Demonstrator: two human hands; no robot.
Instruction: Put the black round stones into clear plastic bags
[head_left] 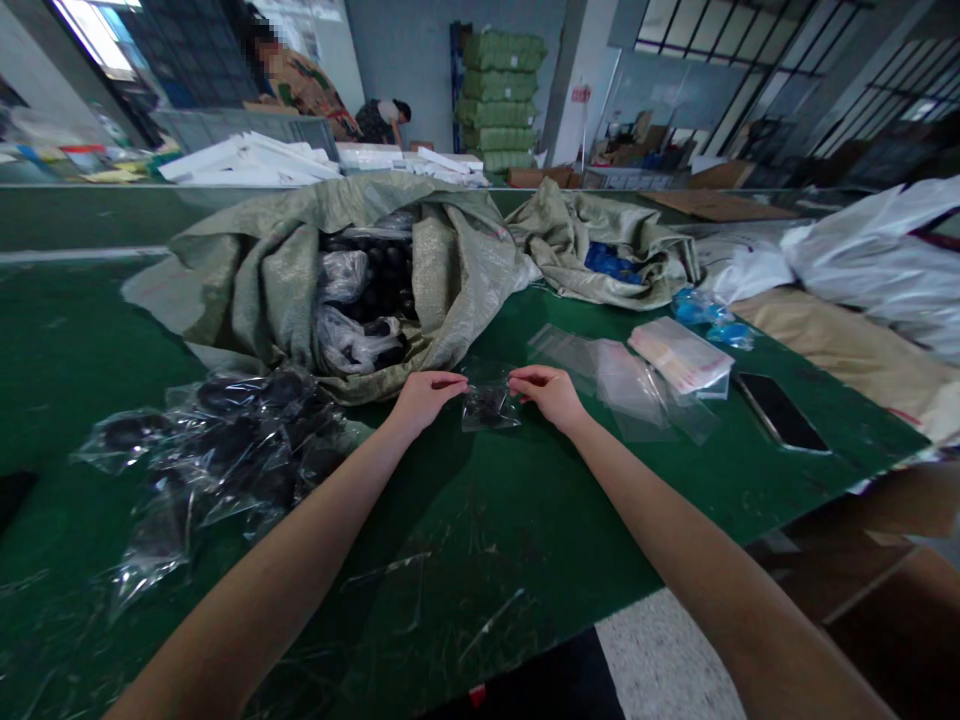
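A small clear plastic bag (pixel 491 408) with dark contents lies in front of me on the green table. My left hand (pixel 429 398) pinches its left upper edge between thumb and fingers. On the opposite side, my right hand (pixel 551 393) pinches the right upper edge in the same way. Left of my forearm is a pile of filled clear bags (pixel 232 440) holding black rounded pieces. Behind the left hand, an open woven sack (pixel 277 270) holds many black rounded pieces (pixel 386 275), some wrapped in plastic. Flat clear bags (pixel 619 375) lie spread to the right of my right hand.
Further right are a stack of bags (pixel 679 355), a phone (pixel 781 412) and blue wrapped pieces (pixel 709 312). A second woven sack (pixel 660 250) with blue contents stands behind. White boards (pixel 251 160) lie across the far side. Two people (pixel 311 90) are in the background.
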